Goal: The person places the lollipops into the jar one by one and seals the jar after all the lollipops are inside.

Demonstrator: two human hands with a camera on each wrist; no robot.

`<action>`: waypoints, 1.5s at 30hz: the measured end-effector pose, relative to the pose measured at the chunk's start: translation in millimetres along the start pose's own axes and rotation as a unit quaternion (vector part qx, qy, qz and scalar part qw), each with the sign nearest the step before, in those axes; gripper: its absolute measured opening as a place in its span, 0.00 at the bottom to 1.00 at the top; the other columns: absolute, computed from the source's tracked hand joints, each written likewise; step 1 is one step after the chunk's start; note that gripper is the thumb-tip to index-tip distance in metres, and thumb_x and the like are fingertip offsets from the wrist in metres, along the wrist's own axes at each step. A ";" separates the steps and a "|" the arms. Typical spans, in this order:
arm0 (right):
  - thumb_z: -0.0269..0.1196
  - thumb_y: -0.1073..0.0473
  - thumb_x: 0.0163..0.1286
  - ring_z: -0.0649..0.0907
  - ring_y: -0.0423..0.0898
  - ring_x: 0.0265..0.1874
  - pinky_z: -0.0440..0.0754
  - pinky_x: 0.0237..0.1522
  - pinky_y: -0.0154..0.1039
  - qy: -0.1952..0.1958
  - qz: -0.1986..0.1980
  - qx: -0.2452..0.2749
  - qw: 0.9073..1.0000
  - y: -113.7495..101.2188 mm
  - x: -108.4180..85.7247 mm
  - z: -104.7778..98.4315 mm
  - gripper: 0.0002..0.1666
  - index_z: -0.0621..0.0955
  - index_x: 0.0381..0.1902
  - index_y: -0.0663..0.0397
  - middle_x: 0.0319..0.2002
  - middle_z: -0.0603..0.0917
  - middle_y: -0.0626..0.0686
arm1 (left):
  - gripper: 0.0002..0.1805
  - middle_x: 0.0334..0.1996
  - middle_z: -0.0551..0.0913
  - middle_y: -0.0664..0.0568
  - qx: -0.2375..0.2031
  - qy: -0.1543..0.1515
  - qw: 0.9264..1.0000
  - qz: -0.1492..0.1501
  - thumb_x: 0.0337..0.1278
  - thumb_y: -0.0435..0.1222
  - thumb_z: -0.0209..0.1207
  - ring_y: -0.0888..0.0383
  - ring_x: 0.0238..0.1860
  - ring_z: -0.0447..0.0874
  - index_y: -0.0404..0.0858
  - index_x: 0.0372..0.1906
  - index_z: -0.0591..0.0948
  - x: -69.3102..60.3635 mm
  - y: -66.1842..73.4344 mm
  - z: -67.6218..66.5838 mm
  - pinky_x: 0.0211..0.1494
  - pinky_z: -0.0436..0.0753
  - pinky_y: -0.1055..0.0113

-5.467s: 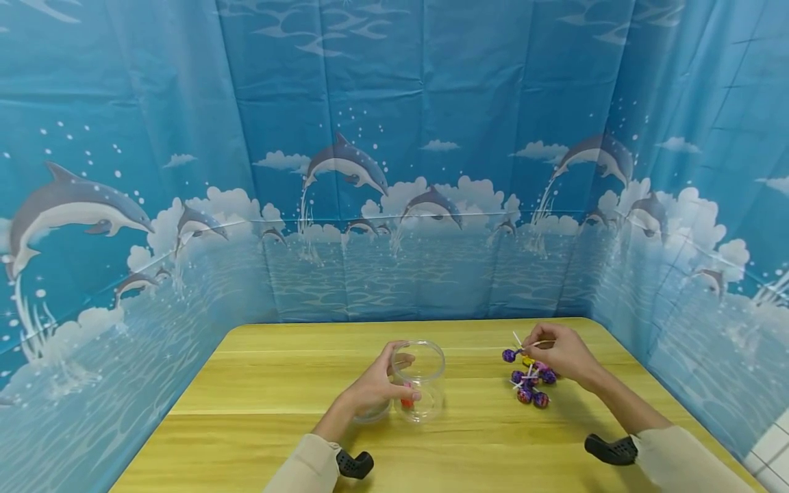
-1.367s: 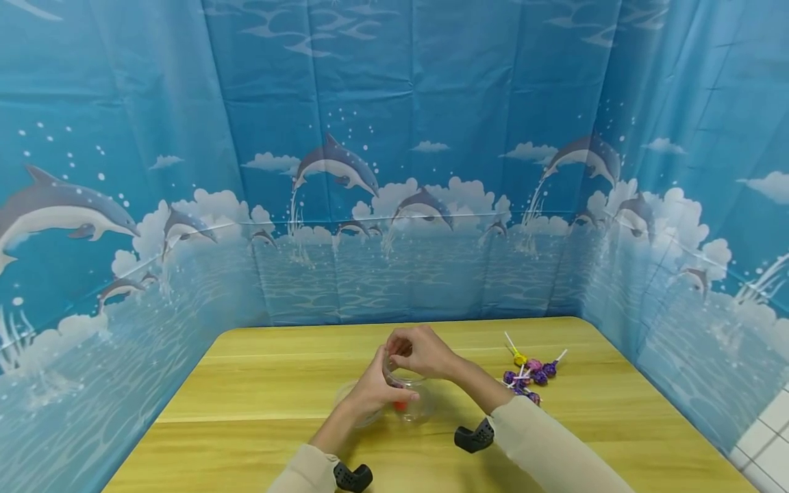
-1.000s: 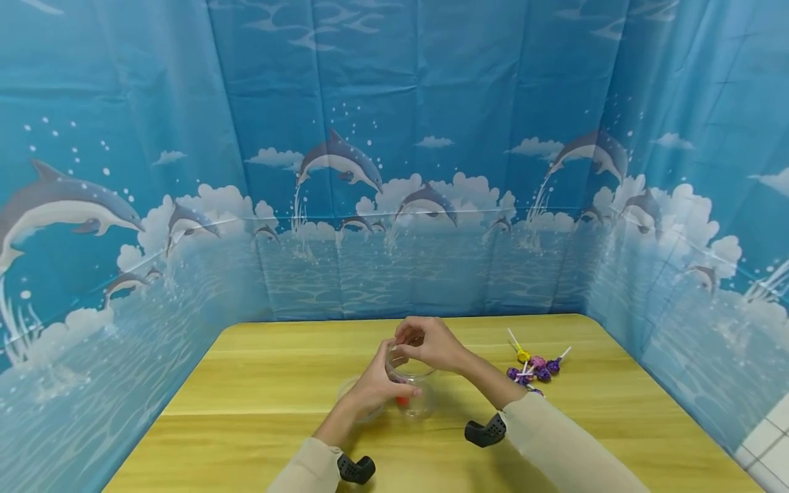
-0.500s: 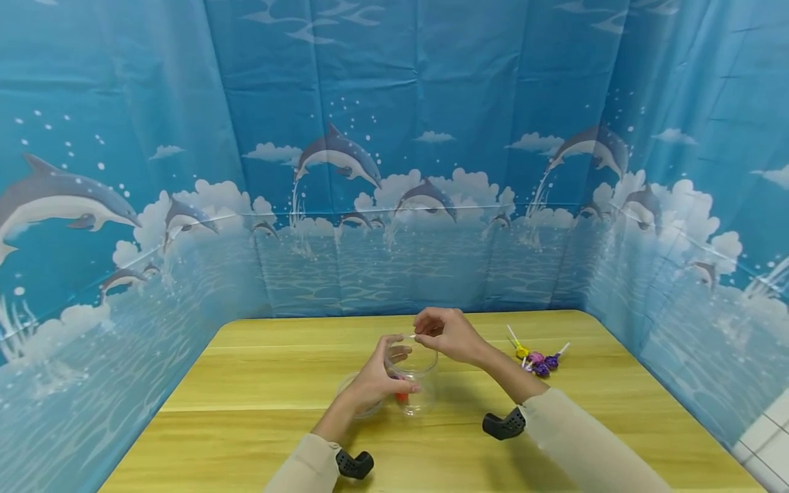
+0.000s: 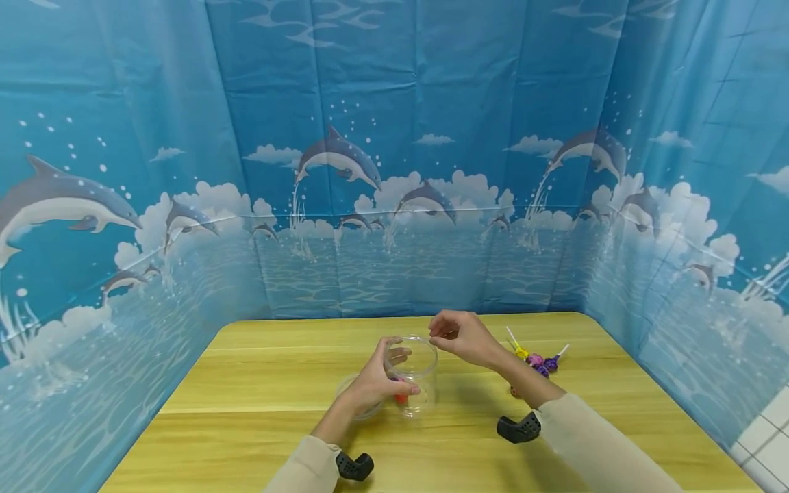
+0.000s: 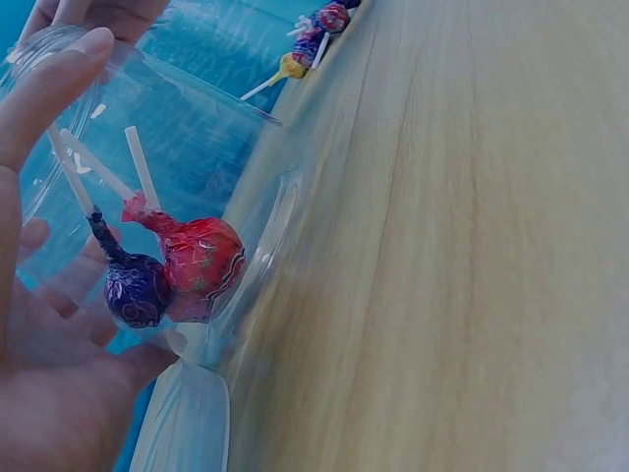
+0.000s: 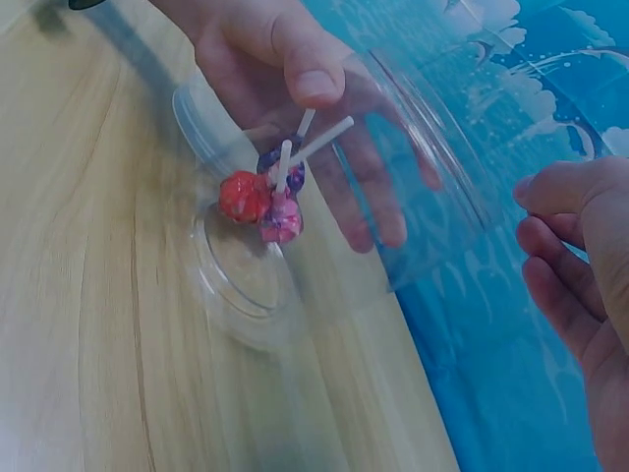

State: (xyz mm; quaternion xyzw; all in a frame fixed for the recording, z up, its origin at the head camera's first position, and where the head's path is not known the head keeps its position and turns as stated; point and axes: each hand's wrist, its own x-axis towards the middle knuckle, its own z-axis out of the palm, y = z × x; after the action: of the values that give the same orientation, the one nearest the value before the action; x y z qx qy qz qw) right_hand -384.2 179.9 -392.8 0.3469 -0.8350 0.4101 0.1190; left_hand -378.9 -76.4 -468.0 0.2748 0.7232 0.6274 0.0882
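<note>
Head view shows a person's left hand [image 5: 372, 385] curled round the side of a clear jar [image 5: 427, 385], thumb across the near wall and fingers behind it. The open-topped jar stands upright on a wood-grain table [image 5: 259, 438]. Inside, low against the wall by the palm, a red lollipop [image 6: 204, 258] and a purple lollipop [image 6: 136, 290] lie together; the right wrist camera also shows a pink lollipop [image 7: 282, 216] touching the red one, white sticks pointing toward the mouth. Just right of the jar's rim is the right hand [image 5: 466, 339], fingers loosely bent and thumb close to them; whether the tips touch is hard to tell. Beside the jar, partly under the left hand, lies a round clear lid [image 5: 370, 413]. Farther right, a small pile holds a yellow lollipop [image 5: 521, 353], a second pink one [image 5: 535, 359] and more purple ones [image 5: 551, 365], partly behind the right forearm. Beige sleeves [image 5: 308, 465] end at black wrist pieces [image 5: 355, 467]. Behind the table hangs a blue dolphin-print backdrop [image 5: 394, 82], with white tiles [image 5: 764, 435] at lower right.
</note>
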 end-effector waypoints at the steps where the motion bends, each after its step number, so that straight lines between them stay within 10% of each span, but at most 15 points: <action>1: 0.70 0.63 0.71 0.86 0.42 0.36 0.86 0.40 0.40 0.000 0.000 -0.002 1.000 0.7 -1.0 -1.0 0.06 0.85 0.43 0.51 0.36 0.85 0.45 | 0.54 0.72 0.71 0.45 0.000 0.000 1.000 0.001 0.54 0.37 0.78 0.42 0.75 0.63 0.41 0.79 0.55 0.0 0.4 0.4 0.66 0.74 0.46; 45: 0.67 0.63 0.73 0.86 0.46 0.40 0.85 0.42 0.42 0.021 0.084 -0.070 0.994 44.1 -59.5 -75.0 0.09 0.84 0.50 0.56 0.40 0.85 0.48 | 0.51 0.70 0.72 0.46 0.012 -0.003 1.000 0.010 0.56 0.32 0.75 0.43 0.74 0.65 0.42 0.79 0.56 0.2 -5.5 -2.4 0.68 0.72 0.45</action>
State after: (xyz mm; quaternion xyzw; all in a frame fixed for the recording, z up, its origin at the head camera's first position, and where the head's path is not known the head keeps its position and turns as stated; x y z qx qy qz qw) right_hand -377.0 284.8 -400.5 0.2578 -0.8850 0.3668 0.1259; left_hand -381.8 -78.7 -472.7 0.2846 0.7275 0.6190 0.0807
